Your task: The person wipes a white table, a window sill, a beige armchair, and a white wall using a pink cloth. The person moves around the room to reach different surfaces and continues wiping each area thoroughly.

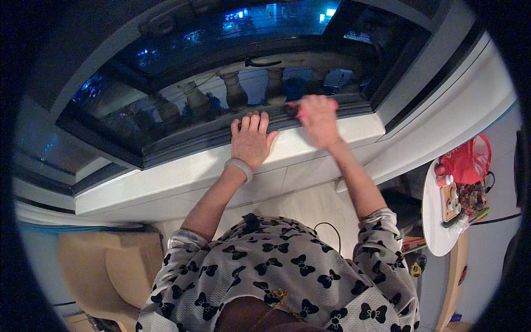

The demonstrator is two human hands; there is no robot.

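My left hand [250,139] rests palm down on the white window sill [199,169], its fingertips over the edge of the dark window track [186,143]; it holds nothing. A light bangle circles that wrist. To the right, my right hand [319,120] is closed around a pink-handled tool [334,103] with a dark part that reaches the track. The hand is blurred, and its fingers hide much of the tool, so its exact kind cannot be told. Behind the track, a window pane [257,83] shows stone balusters [234,89] outside.
A round white table [433,232] at right bears a wooden tray [448,197] with small cups, a jar [444,180] and a red mesh cover [468,162]. A tan chair [87,265] stands at lower left. A black cable [338,234] lies on the floor.
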